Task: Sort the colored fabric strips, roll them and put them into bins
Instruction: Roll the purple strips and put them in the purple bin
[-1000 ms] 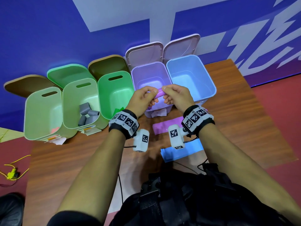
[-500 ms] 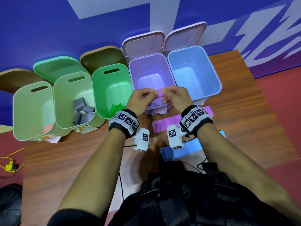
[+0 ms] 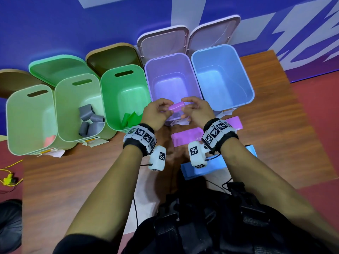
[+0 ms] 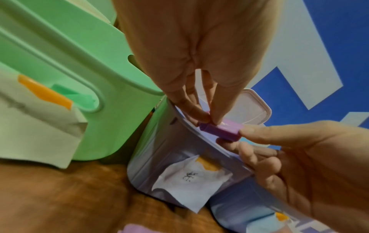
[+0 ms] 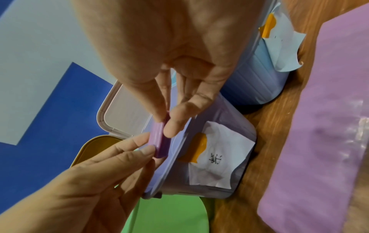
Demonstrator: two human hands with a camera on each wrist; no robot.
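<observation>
A small purple fabric roll (image 3: 176,107) hangs over the front edge of the open purple bin (image 3: 172,56). My left hand (image 3: 166,110) pinches its left end and my right hand (image 3: 187,107) pinches its right end. In the left wrist view the left fingertips (image 4: 216,120) press on the roll (image 4: 221,130). In the right wrist view the right hand (image 5: 166,121) nips the roll (image 5: 159,139) between thumb and finger. Two flat purple strips (image 3: 187,137) and a blue strip (image 3: 216,168) lie on the table under my right wrist.
An empty blue bin (image 3: 222,77) stands right of the purple one. To the left are a green bin (image 3: 124,92) with green fabric, a pale green bin (image 3: 73,99) with several grey rolls, and another (image 3: 25,118) with a pink piece. Paper labels hang on the bin fronts.
My hands have drawn slightly apart, so the purple roll now shows between the fingertips. Both hands stay at the purple bin's front rim.
</observation>
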